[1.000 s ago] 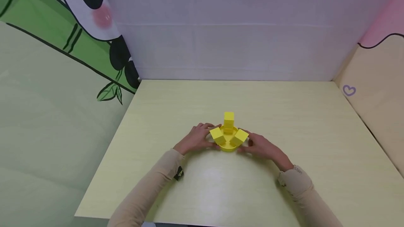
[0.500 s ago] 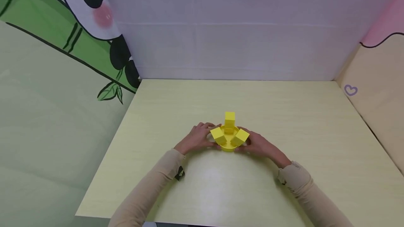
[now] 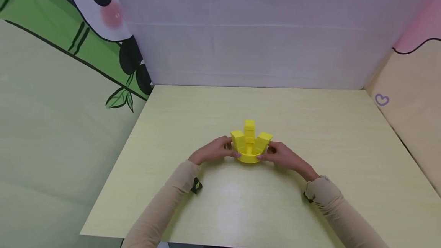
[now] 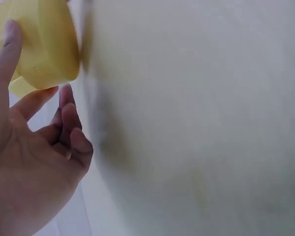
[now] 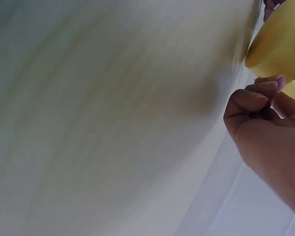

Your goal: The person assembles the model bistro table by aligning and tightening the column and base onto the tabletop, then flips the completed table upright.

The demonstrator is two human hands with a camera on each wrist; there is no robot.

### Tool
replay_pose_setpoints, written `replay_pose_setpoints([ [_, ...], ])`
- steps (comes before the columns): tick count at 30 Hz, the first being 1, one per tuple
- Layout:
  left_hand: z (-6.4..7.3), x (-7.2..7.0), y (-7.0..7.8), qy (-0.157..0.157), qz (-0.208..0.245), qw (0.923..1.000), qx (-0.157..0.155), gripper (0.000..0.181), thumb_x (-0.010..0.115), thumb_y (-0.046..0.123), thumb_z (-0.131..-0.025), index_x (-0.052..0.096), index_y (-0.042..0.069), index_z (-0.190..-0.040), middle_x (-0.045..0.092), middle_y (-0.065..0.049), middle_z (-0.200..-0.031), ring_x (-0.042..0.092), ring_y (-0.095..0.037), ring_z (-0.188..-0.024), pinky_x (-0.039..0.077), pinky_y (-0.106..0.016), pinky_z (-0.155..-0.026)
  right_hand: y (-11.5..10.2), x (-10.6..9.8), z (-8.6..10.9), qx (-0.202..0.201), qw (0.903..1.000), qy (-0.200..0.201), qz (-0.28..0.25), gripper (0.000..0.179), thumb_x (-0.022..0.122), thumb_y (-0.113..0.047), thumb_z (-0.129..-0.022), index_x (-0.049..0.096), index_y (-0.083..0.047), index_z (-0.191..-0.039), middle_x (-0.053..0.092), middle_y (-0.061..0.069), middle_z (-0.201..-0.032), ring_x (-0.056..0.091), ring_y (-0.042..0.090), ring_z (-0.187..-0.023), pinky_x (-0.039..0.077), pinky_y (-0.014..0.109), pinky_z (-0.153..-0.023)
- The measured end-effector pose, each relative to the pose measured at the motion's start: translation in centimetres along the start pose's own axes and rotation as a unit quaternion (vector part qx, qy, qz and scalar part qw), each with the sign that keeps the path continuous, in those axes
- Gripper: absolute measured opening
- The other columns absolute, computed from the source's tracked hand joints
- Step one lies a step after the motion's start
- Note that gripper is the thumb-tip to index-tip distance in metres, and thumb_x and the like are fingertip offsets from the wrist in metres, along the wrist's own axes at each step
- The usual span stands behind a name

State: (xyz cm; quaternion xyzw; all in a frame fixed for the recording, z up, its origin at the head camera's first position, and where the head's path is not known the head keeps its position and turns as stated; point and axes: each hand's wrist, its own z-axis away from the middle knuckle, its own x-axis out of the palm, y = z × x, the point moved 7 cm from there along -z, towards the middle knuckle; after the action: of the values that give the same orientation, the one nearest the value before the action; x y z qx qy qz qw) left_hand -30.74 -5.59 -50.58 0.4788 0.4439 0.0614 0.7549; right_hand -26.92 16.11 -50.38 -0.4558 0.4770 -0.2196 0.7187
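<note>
Between my two hands is a yellow three-pronged piece [image 3: 249,158]: a round, ring-like base with three blocky prongs that lean outward. It sits just over the table, its base front turned toward me. My left hand [image 3: 214,150] pinches the left side, thumb at the front of the base and fingers behind. My right hand [image 3: 283,156] does the same on the right side. In the left wrist view the left thumb [image 4: 9,46] lies along the yellow base [image 4: 59,42], the other fingers curled below. Only part of the base [image 5: 278,44] shows in the right wrist view, above the curled right fingers.
The pale wooden table [image 3: 248,206] runs back to a lilac wall panel [image 3: 255,49]. A printed green-and-panda side panel [image 3: 51,125] stands at the left, a beige one [image 3: 410,118] with a heart at the right.
The yellow piece has tipped back, so its base front shows more and its prongs look more upright. Both hands have turned with it; the right has closed in slightly.
</note>
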Motion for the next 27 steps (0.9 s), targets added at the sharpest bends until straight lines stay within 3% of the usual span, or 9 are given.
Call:
replay_pose_setpoints([
  [3,0.0,0.2,0.7,-0.035,0.054,0.9979,-0.006,0.038,0.067,0.04,-0.1,0.067,0.009,-0.122,0.061,-0.001,-0.09,0.053,-0.016,-0.082,0.043,-0.03,-0.074,-0.2,-0.1,0.4,0.003,0.9997,-0.012,-0.022,0.035,0.073,-0.03,-0.099,0.071,0.0,-0.115,0.056,0.004,-0.081,0.048,0.019,-0.073,0.04,0.03,-0.066],
  [6,0.2,0.5,1.0,-0.061,0.118,0.9906,-0.034,0.037,0.062,0.043,-0.103,0.067,0.007,-0.109,0.051,0.003,-0.078,0.045,-0.013,-0.071,0.037,-0.027,-0.068,-0.3,-0.2,0.9,0.025,0.9985,-0.018,-0.045,0.039,0.066,-0.036,-0.103,0.072,0.0,-0.117,0.06,0.004,-0.087,0.048,0.019,-0.079,0.04,0.033,-0.072],
  [7,0.3,0.7,1.1,-0.068,0.145,0.9861,-0.046,0.038,0.06,0.043,-0.104,0.066,0.006,-0.1,0.046,0.003,-0.074,0.041,-0.013,-0.068,0.034,-0.027,-0.067,-0.4,-0.2,1.1,0.034,0.9975,-0.021,-0.057,0.041,0.064,-0.038,-0.104,0.072,0.002,-0.11,0.057,0.004,-0.084,0.046,0.019,-0.077,0.039,0.033,-0.071],
  [9,0.5,1.1,1.2,-0.081,0.205,0.9726,-0.075,0.043,0.058,0.043,-0.105,0.058,0.006,-0.083,0.035,0.002,-0.069,0.033,-0.013,-0.063,0.03,-0.027,-0.063,-0.5,-0.4,1.5,0.062,0.9943,-0.021,-0.083,0.047,0.06,-0.043,-0.105,0.065,0.003,-0.092,0.048,0.002,-0.077,0.04,0.017,-0.072,0.036,0.033,-0.069],
  [12,0.7,1.6,1.9,-0.095,0.287,0.9466,-0.111,0.048,0.056,0.041,-0.107,0.046,0.01,-0.072,0.031,0.003,-0.066,0.028,-0.012,-0.061,0.026,-0.026,-0.06,-0.9,-0.8,2.0,0.103,0.9866,-0.018,-0.125,0.058,0.057,-0.048,-0.105,0.045,-0.002,-0.073,0.032,0.001,-0.068,0.03,0.016,-0.064,0.03,0.031,-0.063],
  [16,0.9,1.9,3.2,-0.111,0.362,0.9133,-0.151,0.045,0.05,0.045,-0.109,0.045,0.011,-0.079,0.03,0.003,-0.068,0.024,-0.01,-0.06,0.021,-0.025,-0.058,-1.9,-1.8,2.5,0.132,0.9807,-0.009,-0.144,0.06,0.055,-0.054,-0.104,0.038,-0.009,-0.068,0.033,0.0,-0.066,0.028,0.014,-0.06,0.026,0.028,-0.056],
  [19,1.2,1.9,4.4,-0.128,0.394,0.8905,-0.189,0.05,0.045,0.053,-0.109,0.044,0.012,-0.08,0.028,0.004,-0.067,0.022,-0.009,-0.057,0.019,-0.025,-0.056,-2.5,-2.4,2.6,0.151,0.9774,-0.022,-0.146,0.064,0.051,-0.062,-0.102,0.043,-0.01,-0.067,0.035,0.001,-0.065,0.027,0.013,-0.057,0.024,0.027,-0.054],
  [22,1.4,2.3,5.0,-0.149,0.413,0.868,-0.232,0.059,0.041,0.062,-0.106,0.042,0.013,-0.073,0.025,0.005,-0.065,0.024,-0.006,-0.052,0.017,-0.024,-0.054,-2.6,-2.6,2.5,0.173,0.9714,-0.056,-0.153,0.071,0.044,-0.069,-0.102,0.058,-0.008,-0.068,0.039,0.0,-0.063,0.029,0.013,-0.055,0.024,0.026,-0.053],
  [27,1.3,3.4,4.7,-0.17,0.427,0.8424,-0.281,0.066,0.035,0.068,-0.105,0.041,0.014,-0.066,0.023,0.007,-0.062,0.025,-0.004,-0.047,0.016,-0.022,-0.05,-2.1,-2.3,2.4,0.212,0.9569,-0.096,-0.174,0.077,0.036,-0.068,-0.104,0.071,-0.005,-0.075,0.048,-0.001,-0.063,0.031,0.011,-0.053,0.025,0.024,-0.051],
])
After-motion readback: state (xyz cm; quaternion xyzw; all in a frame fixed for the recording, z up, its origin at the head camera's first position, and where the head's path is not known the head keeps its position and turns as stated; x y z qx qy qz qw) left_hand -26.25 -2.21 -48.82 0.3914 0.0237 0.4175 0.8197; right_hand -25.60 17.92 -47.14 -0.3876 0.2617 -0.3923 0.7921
